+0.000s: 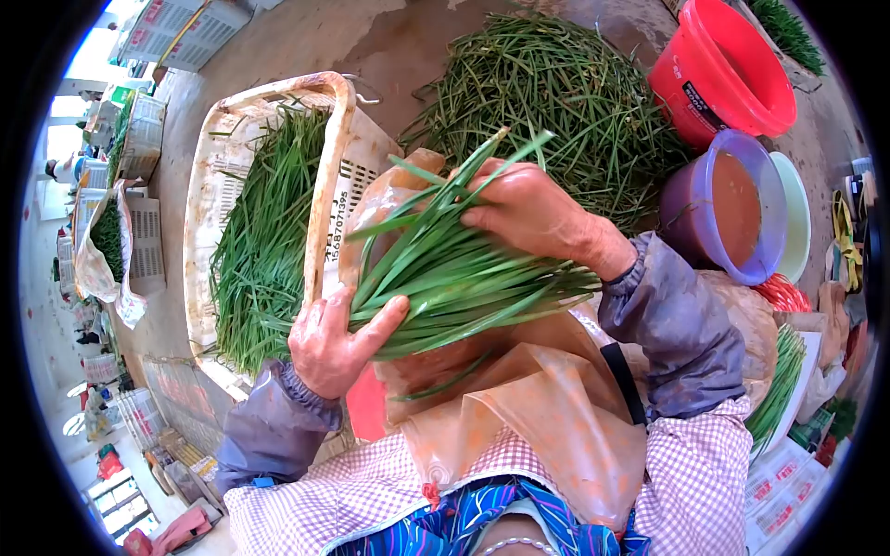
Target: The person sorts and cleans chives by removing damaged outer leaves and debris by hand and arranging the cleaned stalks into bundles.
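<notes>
A loose bundle of garlic chives [464, 287] lies across my lap, over a brownish plastic sheet [528, 385]. My left hand [338, 341] grips the bundle at its left end, with the thumb laid over the leaves and some fingers hidden. Curled fingers of my right hand [533, 211] pinch several leaves at the bundle's upper side, and their tips stick out past the knuckles. Just left of the bundle stands a dirty white plastic crate [329, 185], filled with more chives [273, 232].
A large heap of chives [556, 102] covers the floor ahead. To the right stand a red bucket [686, 83], a purple bucket [686, 213] of brownish water and a pale green basin [795, 213]. Stacked crates [144, 232] line the far left.
</notes>
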### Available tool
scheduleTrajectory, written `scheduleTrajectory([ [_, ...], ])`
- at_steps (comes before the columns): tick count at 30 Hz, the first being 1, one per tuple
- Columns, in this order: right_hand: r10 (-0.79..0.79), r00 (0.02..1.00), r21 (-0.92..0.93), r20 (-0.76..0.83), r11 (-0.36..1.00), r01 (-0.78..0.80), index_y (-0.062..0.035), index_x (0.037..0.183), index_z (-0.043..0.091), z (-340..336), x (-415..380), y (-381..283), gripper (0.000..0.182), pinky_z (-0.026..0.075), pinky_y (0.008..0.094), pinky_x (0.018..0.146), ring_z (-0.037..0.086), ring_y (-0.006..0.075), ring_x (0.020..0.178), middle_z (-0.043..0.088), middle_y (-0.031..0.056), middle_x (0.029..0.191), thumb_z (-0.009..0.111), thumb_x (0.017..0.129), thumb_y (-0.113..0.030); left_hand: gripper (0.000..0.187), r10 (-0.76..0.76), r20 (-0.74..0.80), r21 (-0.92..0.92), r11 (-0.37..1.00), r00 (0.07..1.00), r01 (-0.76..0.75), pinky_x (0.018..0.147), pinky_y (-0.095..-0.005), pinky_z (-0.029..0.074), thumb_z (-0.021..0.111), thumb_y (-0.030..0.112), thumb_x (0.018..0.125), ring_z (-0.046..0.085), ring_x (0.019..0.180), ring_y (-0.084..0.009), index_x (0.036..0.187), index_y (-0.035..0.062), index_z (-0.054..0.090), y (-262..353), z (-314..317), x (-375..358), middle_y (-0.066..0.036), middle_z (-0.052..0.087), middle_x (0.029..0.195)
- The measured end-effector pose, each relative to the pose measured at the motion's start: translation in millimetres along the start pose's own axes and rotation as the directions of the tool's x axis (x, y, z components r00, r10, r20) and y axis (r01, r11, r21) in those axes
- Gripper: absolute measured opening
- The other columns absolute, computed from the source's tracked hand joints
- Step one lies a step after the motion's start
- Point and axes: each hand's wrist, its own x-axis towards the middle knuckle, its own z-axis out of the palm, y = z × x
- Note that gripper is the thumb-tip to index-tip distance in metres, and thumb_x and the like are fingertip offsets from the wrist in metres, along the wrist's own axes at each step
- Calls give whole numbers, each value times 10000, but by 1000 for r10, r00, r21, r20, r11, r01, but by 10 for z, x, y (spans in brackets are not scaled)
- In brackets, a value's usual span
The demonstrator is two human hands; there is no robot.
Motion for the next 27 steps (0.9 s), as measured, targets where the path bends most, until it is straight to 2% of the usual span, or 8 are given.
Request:
scheduleTrajectory([
  [3, 289, 931, 465, -225, 871, -158, -43, 949, 655, -17, -54, -25, 150, 501, 294, 675, 631, 144, 719, 677, 75, 806, 593, 945, -180, 510, 66, -21, 52, 997, 998, -64, 538, -316, 468, 600, 141, 789, 568, 659, -208, 1267, 319, 595, -133, -14, 41, -122, 573, 953],
  [6, 524, 819, 923, -234, 383, 18, -59, 935, 564, -190, -41, 99, 167, 490, 290, 599, 565, 141, 588, 596, 46, 686, 517, 995, -208, 495, 159, -53, 142, 978, 986, -150, 513, -308, 444, 633, 160, 800, 550, 643, -179, 1270, 307, 578, -355, -250, 278, -105, 584, 935],
  [13, 309, 930, 961, -199, -123, 246, -68, 970, 570, -829, -145, 23, 196, 246, 254, 421, 300, 65, 461, 349, -50, 557, 474, 1002, -235, 465, 196, -174, 140, 975, 965, -173, 534, -345, 445, 651, 132, 754, 585, 682, -252, 1203, 246, 606, -696, -285, 322, -153, 588, 957],
  [19, 256, 834, 868, -489, 49, 494, -9, 1010, 570, -1715, -903, 729, 226, 280, 236, 428, 339, 76, 493, 402, 2, 644, 615, 902, -202, 422, 98, -196, 2, 995, 976, -99, 577, -370, 453, 686, 134, 740, 605, 716, -284, 1146, 243, 651, -517, 176, -129, -169, 607, 975],
  [21, 518, 698, 774, -495, 628, 83, 4, 1089, 577, -1687, -1141, 1476, 310, 432, 275, 521, 519, 133, 622, 547, 71, 739, 637, 889, -225, 417, 95, -217, -1, 995, 971, -97, 573, -368, 449, 692, 133, 737, 607, 720, -281, 1135, 252, 655, -483, 164, -81, -166, 608, 975],
  [22, 496, 717, 199, -490, 865, -461, 12, 1129, 577, -1392, -1256, 1816, 333, 476, 299, 616, 571, 168, 727, 598, 94, 821, 623, 899, -225, 412, 77, -200, 1, 997, 977, -79, 566, -367, 446, 693, 129, 741, 607, 719, -275, 1126, 268, 656, -475, 152, -65, -163, 607, 985],
  [23, 488, 731, -519, -476, 516, -682, 19, 1169, 577, -1197, -1352, 1992, 357, 519, 323, 711, 622, 202, 831, 649, 116, 904, 608, 910, -225, 410, 89, -211, 21, 996, 974, -86, 565, -366, 445, 694, 130, 740, 606, 719, -273, 1123, 270, 656, -485, 148, -50, -162, 607, 991],
  [27, 594, 726, 233, -347, 804, -547, 16, 1147, 620, -762, -656, 686, 401, 513, 345, 822, 643, 255, 886, 686, 142, 1010, 633, 879, -282, 418, 92, -186, 55, 995, 978, -83, 563, -363, 447, 699, 136, 735, 601, 706, -266, 1123, 287, 655, -460, 119, -93, -165, 606, 1017],
])
